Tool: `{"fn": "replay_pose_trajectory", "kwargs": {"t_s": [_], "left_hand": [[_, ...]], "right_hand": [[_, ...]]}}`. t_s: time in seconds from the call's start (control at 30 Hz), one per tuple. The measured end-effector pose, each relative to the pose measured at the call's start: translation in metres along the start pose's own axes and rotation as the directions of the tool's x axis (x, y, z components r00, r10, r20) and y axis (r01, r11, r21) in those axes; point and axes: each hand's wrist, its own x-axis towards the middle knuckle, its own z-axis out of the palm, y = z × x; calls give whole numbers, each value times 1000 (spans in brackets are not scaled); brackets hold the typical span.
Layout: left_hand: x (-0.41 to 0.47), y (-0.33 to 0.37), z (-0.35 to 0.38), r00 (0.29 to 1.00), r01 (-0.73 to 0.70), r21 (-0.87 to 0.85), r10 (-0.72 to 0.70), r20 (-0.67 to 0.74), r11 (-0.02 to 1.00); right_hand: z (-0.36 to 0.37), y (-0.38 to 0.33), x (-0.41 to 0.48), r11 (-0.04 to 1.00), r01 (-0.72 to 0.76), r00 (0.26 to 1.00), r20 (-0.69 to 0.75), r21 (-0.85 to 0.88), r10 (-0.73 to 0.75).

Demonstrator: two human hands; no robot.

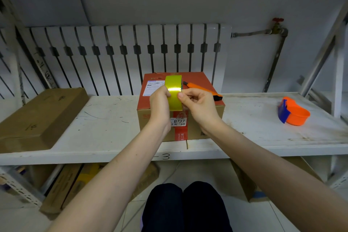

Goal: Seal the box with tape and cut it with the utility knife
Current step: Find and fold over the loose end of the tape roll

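**Tape roll: handling and grip**

Head view: The tape roll [173, 92], glossy yellow-green, is held upright over the box [180, 115]. It is probably light, rigid and slick. The left hand [160, 105] clasps its rim; the right hand [197, 103] pinches at its edge. The utility knife [201, 89], orange, lies on the box top.

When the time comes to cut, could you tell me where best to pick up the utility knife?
Probably by the orange handle, coming from above with the right hand. The utility knife lies flat and diagonal on the box top, its mid-body exposed; its near dark end sits just beyond that hand.
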Motion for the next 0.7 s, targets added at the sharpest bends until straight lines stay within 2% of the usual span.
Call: {"fn": "replay_pose_trajectory", "kwargs": {"t_s": [0.07, 0.17, 0.23, 0.27, 0.33, 0.37, 0.43, 0.5, 0.7], "left_hand": [[0, -3, -4, 990, -95, 44, 89, 106, 995], [2, -8, -14, 921, -321, 224, 248, 299, 920], [5, -12, -20, 866, -451, 345, 309, 393, 823], [7, -15, -22, 852, -483, 388, 319, 415, 785], [10, -18, -23, 850, -499, 435, 326, 414, 750], [12, -20, -22, 848, -511, 458, 337, 410, 728], [14, -21, -20, 842, -533, 529, 352, 409, 661], [14, -19, -19, 841, -539, 584, 354, 409, 606], [12, -12, -20, 806, -590, 681, 363, 468, 434]], "right_hand": [[-2, -2, 0, 999, -25, 1000, -1, 29, 25], [-11, -3, 4, 987, -109, 994, 20, 118, 108], [-17, -3, 6, 985, -155, 987, 47, 74, 152], [-20, -3, 7, 991, -130, 991, 28, -29, 131], [-23, -3, 9, 947, 41, 997, -45, -318, -58], [-24, -5, 9, 888, 137, 983, -46, -439, -175], [-25, -11, 9, 735, 297, 938, 39, -610, -346], [-26, -15, 9, 614, 389, 897, 132, -687, -421], [-31, -19, 8, 480, 476, 840, 220, -737, -495]]}}
